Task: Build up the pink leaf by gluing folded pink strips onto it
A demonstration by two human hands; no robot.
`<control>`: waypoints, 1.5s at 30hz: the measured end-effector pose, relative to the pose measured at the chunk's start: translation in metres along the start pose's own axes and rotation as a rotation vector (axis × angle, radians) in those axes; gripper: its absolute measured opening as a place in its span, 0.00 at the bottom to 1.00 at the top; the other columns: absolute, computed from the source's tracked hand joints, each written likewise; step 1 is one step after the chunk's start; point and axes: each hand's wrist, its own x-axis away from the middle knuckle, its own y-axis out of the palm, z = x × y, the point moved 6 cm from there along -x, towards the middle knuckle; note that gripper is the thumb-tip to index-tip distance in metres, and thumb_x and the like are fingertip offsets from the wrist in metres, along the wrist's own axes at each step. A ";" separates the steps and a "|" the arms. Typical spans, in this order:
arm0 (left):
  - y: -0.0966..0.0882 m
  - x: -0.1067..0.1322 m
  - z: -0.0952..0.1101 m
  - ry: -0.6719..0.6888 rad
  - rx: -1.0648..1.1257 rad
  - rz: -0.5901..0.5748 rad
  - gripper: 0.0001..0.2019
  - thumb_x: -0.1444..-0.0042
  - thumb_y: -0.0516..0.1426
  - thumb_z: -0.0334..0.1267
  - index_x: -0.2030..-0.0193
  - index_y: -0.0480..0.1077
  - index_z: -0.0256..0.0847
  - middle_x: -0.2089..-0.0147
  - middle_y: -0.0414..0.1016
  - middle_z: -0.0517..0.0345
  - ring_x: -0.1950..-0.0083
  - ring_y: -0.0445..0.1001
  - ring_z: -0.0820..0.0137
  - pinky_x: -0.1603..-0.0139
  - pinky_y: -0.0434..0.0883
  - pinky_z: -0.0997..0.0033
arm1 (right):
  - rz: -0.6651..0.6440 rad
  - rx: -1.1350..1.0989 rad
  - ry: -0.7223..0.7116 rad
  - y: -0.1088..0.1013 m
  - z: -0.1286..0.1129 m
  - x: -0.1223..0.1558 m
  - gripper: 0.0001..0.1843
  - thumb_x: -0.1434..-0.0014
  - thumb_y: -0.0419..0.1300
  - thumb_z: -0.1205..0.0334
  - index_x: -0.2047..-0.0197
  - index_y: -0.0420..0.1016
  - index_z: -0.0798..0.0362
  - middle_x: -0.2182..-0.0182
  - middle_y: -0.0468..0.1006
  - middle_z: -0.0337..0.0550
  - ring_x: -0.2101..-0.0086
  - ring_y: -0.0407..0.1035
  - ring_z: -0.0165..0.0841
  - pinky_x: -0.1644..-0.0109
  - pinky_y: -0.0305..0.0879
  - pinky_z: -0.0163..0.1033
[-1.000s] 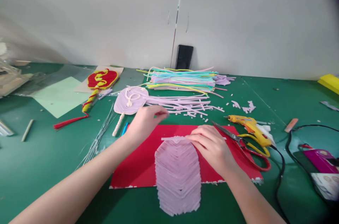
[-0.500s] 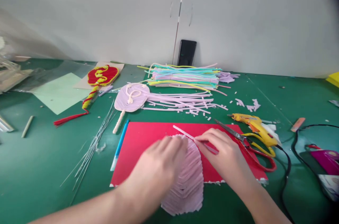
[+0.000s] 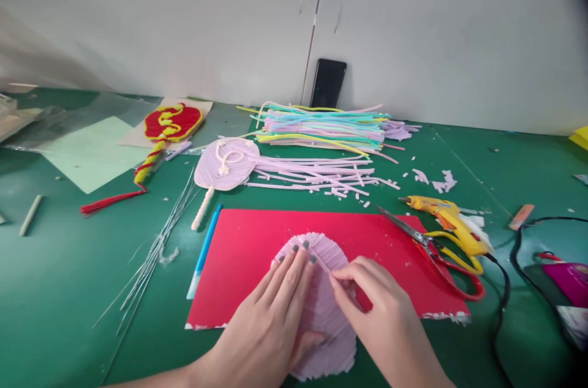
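My left hand [image 3: 271, 311] lies flat, fingers stretched out, on an oval lilac piece [image 3: 328, 345] covered with rows of fuzzy strips. Between the thumb and fingertips of my right hand [image 3: 381, 305] is one end of a lilac pipe cleaner [image 3: 321, 261], which slants across the upper part of the oval. The far end of this pipe cleaner reaches the left fingertips. Beneath the oval's upper part is a red sheet [image 3: 252, 232]; the lower part rests past the sheet's near edge. My left hand hides much of the oval's left side.
Scissors [image 3: 425, 240] lie on the sheet's right side, against a yellow glue gun [image 3: 448, 220] with a black cord. Bundled pipe cleaners [image 3: 321, 128], a lilac fan [image 3: 225, 164] and a red-and-yellow fan [image 3: 177, 122] lie behind. A blue pen [image 3: 207, 247] and thin wires [image 3: 156, 253] are left.
My left hand has flattened onto the oval, its fingers now extended. My right hand has come slightly nearer, and the pipe cleaner, earlier above the oval's top edge, now lies across it.
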 end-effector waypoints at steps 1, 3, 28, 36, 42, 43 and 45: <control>0.002 0.000 0.000 0.003 0.004 -0.005 0.34 0.40 0.49 0.53 0.36 0.55 0.25 0.35 0.59 0.36 0.34 0.56 0.54 0.39 0.63 0.60 | 0.007 0.011 -0.012 0.000 -0.001 0.000 0.07 0.41 0.55 0.69 0.70 0.69 0.51 0.76 0.68 0.38 0.73 0.65 0.30 0.66 0.61 0.34; 0.003 -0.001 0.001 0.007 0.002 -0.009 0.34 0.40 0.48 0.53 0.37 0.56 0.25 0.36 0.60 0.37 0.34 0.58 0.55 0.40 0.63 0.61 | 0.010 0.029 -0.030 0.002 -0.002 0.001 0.07 0.41 0.54 0.70 0.70 0.69 0.51 0.76 0.69 0.38 0.73 0.65 0.30 0.65 0.61 0.34; 0.006 -0.003 -0.002 -0.001 0.040 -0.047 0.35 0.40 0.46 0.56 0.36 0.54 0.27 0.34 0.58 0.40 0.33 0.55 0.55 0.36 0.58 0.59 | 0.061 0.105 -0.038 0.000 0.000 0.004 0.05 0.40 0.54 0.68 0.65 0.70 0.52 0.75 0.71 0.40 0.73 0.66 0.31 0.66 0.61 0.36; 0.004 -0.003 -0.002 -0.009 0.084 -0.050 0.38 0.40 0.46 0.57 0.35 0.52 0.24 0.35 0.58 0.34 0.33 0.55 0.53 0.38 0.60 0.59 | 0.044 0.096 -0.066 0.002 -0.004 0.002 0.06 0.40 0.55 0.69 0.65 0.72 0.51 0.75 0.72 0.41 0.72 0.67 0.32 0.65 0.62 0.37; 0.005 -0.003 -0.004 -0.024 0.080 -0.051 0.38 0.40 0.46 0.57 0.35 0.52 0.25 0.35 0.58 0.35 0.34 0.56 0.54 0.38 0.59 0.59 | 0.032 0.099 -0.066 0.004 -0.003 0.002 0.06 0.40 0.54 0.69 0.66 0.71 0.52 0.76 0.71 0.41 0.72 0.67 0.32 0.65 0.62 0.37; 0.006 -0.003 -0.004 -0.024 0.072 -0.052 0.37 0.40 0.46 0.57 0.35 0.54 0.25 0.35 0.58 0.35 0.34 0.56 0.54 0.38 0.59 0.60 | 0.029 0.099 -0.066 0.004 -0.003 0.002 0.06 0.40 0.54 0.70 0.66 0.71 0.52 0.76 0.71 0.41 0.72 0.67 0.32 0.65 0.62 0.37; 0.006 -0.003 -0.004 -0.025 0.058 -0.056 0.36 0.40 0.45 0.57 0.36 0.56 0.26 0.35 0.59 0.37 0.34 0.57 0.55 0.38 0.59 0.60 | 0.023 0.101 -0.068 0.005 -0.003 0.003 0.07 0.40 0.54 0.70 0.66 0.71 0.52 0.75 0.71 0.41 0.72 0.67 0.32 0.66 0.61 0.37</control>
